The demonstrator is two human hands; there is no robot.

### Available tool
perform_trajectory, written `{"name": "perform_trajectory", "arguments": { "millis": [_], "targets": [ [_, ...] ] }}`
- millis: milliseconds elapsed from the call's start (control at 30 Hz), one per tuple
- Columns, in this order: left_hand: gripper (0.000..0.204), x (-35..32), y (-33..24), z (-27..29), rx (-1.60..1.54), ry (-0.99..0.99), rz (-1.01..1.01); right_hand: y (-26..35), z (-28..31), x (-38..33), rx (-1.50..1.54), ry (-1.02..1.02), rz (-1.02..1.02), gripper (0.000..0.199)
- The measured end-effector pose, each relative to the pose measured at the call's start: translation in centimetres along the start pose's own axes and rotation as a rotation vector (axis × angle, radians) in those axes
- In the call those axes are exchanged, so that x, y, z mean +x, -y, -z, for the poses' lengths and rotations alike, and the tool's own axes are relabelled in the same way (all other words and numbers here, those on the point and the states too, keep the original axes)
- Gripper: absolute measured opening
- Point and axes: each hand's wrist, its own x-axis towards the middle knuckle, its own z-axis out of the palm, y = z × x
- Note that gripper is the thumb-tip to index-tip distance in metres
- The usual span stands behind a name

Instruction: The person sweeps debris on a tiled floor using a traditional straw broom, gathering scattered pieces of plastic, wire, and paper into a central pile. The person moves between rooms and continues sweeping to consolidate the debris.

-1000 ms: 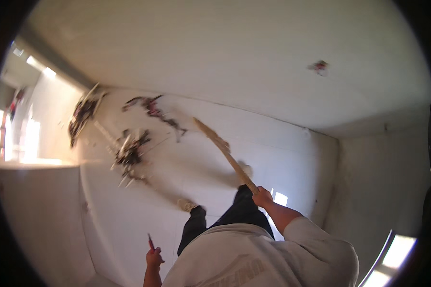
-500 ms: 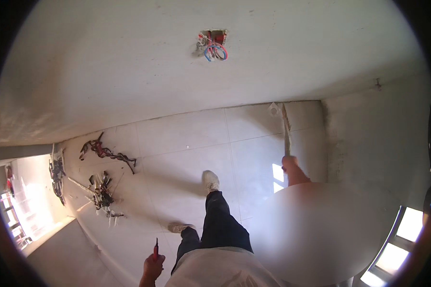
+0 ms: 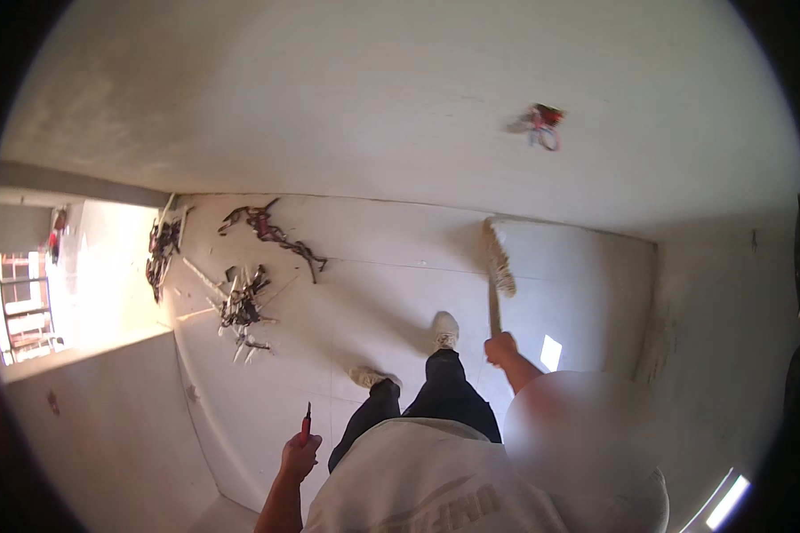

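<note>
In my right hand (image 3: 502, 349) is the wooden handle of a hand brush (image 3: 500, 259). The brush points away from me, its pale bristles over or against the floor near the foot of the far wall. Whether they touch the tiles I cannot tell. Lower left, my left hand (image 3: 300, 456) is closed around a slim tool (image 3: 306, 426) with a red handle and a narrow dark tip pointing up; its exact kind is unclear. That hand is beside my left leg, away from the floor scraps. A blurred patch covers most of my right arm.
On the left floor lie a tangle of dark and red scraps (image 3: 271, 233), a pile of dark and pale strips (image 3: 243, 300) and another heap (image 3: 162, 249) near a bright opening. Coloured wires stick out of a wall box (image 3: 545, 126). My pale shoes (image 3: 445, 330) stand on the tiles.
The view has swung left, so the wall box and scraps appear farther right. The brush has come left, closer to my feet, and its bristles now show broadside. Both hands keep their holds.
</note>
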Motion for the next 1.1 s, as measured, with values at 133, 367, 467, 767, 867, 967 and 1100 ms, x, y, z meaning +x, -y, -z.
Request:
{"name": "perform_trajectory", "arguments": {
  "millis": [133, 367, 467, 767, 867, 967, 1100],
  "targets": [
    [0.029, 2.4, 9.5, 3.6, -0.219, -0.001, 0.095, 14.8, -7.0, -7.6, 0.430, 0.029, -0.173, 0.019],
    [0.031, 8.5, 22.8, 11.0, -0.358, 0.035, 0.235, 39.2, -17.6, -11.3, 0.608, 0.145, -0.221, 0.020],
    [0.031, 11.0, 26.4, 16.6, -0.564, -0.036, 0.357, 48.0, -22.7, -10.4, 0.639, 0.170, -0.241, 0.015],
    [0.024, 8.3, 29.9, 26.0, -1.038, -0.291, 0.457, 70.4, -32.9, -6.6, 0.651, 0.137, -0.281, 0.013],
    [0.024, 7.5, 32.1, 22.4, -1.139, -0.345, 0.566, 75.9, -35.8, -5.0, 0.602, 0.172, -0.256, 0.011],
    [0.025, 5.5, 31.6, 21.2, -1.104, -0.201, 0.712, 82.0, -38.0, -3.2, 0.582, 0.183, -0.222, 0.012],
    [0.063, 2.7, 34.3, 14.0, -0.499, -0.174, 0.422, 91.8, -43.5, -0.8, 0.594, 0.245, -0.306, 0.011]
  ]
}}
